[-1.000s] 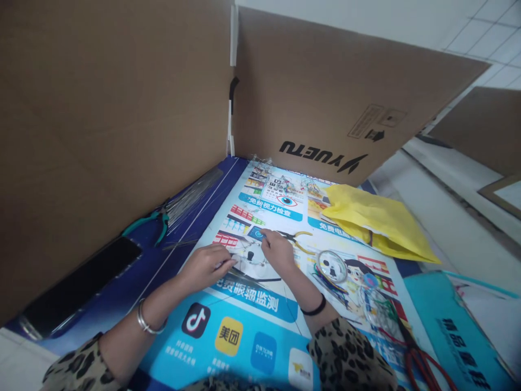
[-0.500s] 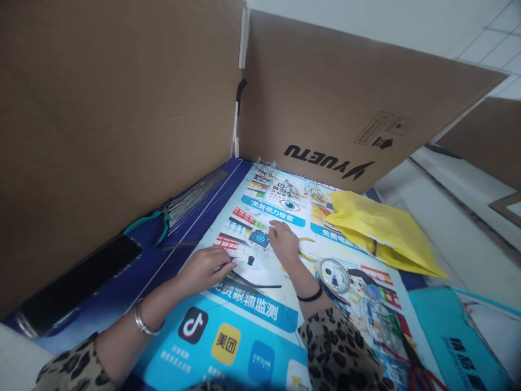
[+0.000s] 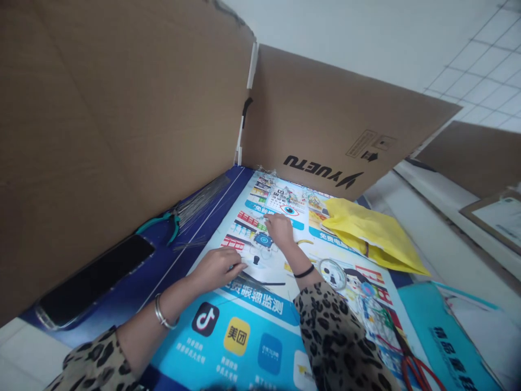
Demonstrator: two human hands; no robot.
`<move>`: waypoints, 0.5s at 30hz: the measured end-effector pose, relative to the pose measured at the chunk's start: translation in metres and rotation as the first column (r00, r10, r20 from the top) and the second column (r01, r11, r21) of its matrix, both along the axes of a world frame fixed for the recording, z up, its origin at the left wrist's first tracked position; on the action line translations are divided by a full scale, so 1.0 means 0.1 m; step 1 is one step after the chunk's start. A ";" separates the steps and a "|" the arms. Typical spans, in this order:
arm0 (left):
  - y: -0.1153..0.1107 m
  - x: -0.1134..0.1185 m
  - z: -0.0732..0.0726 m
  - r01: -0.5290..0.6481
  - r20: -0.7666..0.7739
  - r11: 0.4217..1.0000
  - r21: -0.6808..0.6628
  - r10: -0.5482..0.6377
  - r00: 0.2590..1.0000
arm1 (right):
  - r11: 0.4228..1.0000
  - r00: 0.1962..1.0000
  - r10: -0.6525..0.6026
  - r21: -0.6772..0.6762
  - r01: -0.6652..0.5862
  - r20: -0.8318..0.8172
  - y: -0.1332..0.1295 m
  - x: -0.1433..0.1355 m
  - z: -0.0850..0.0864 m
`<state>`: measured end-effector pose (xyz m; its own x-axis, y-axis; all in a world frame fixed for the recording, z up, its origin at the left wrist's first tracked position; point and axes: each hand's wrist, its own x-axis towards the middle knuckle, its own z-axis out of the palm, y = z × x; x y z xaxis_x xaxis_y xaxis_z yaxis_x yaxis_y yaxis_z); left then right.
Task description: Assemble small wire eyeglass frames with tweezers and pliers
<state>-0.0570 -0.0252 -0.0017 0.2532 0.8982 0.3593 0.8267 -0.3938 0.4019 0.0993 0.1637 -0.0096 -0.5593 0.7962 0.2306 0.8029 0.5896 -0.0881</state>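
Note:
My left hand (image 3: 220,267) hovers over the printed poster sheet (image 3: 260,304), its fingers curled and the thumb pressed to the index finger. Farther up the sheet is my right hand (image 3: 280,230), its fingertips pinched together. Whatever is in either pinch is too fine to make out. Below my left hand lie a few thin dark wire pieces (image 3: 256,282). To the left, a bundle of straight thin wires (image 3: 205,201) rests beside pliers with teal handles (image 3: 176,228). A round clear coil (image 3: 331,273) is to the right of my right wrist.
Cardboard panels (image 3: 309,125) stand along the left and back. A black phone (image 3: 97,279) lies at the left. On the right are a yellow bag (image 3: 378,236), a teal pouch (image 3: 443,331) and red-handled scissors (image 3: 417,366). Small wire tangles (image 3: 293,194) lie at the back.
The camera view has shifted, showing more of the scissors. My right hand has moved slightly away across the sheet; the left keeps its curled pose.

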 end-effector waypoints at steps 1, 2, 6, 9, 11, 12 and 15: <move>0.00 0.00 0.00 -0.003 0.001 1.000 0.010 0.003 1.000 | 1.000 1.000 0.001 0.003 -0.001 0.022 0.00 -0.03 0.00; 0.00 0.00 0.01 -0.005 0.001 1.000 0.019 0.005 1.000 | 1.000 0.999 0.002 0.007 -0.002 0.041 0.00 -0.06 0.00; 0.00 -0.01 0.00 0.007 0.000 0.999 0.039 -0.006 1.000 | 1.000 0.996 0.012 0.012 -0.014 0.093 0.02 -0.19 0.01; 0.00 -0.01 -0.02 0.003 0.008 0.999 0.035 -0.003 1.000 | 1.000 0.995 0.024 0.003 -0.024 0.095 0.07 -0.25 0.03; 0.01 -0.02 -0.03 -0.009 0.025 0.999 0.035 0.008 1.000 | 1.000 0.997 0.022 0.001 -0.022 0.077 0.09 -0.24 0.04; 0.01 -0.03 -0.04 -0.015 0.037 0.999 0.038 0.014 0.999 | 1.000 0.998 0.015 0.003 -0.016 0.063 0.09 -0.21 0.05; 0.02 -0.04 -0.05 -0.032 0.072 0.999 0.044 0.028 0.997 | 0.999 0.999 -0.029 0.024 0.028 0.017 0.07 -0.02 0.05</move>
<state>-0.0614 -0.0234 -0.0066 0.1987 0.8876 0.4155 0.8084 -0.3881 0.4426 0.0978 0.1706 -0.0042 -0.5406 0.8063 0.2401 0.8208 0.5681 -0.0597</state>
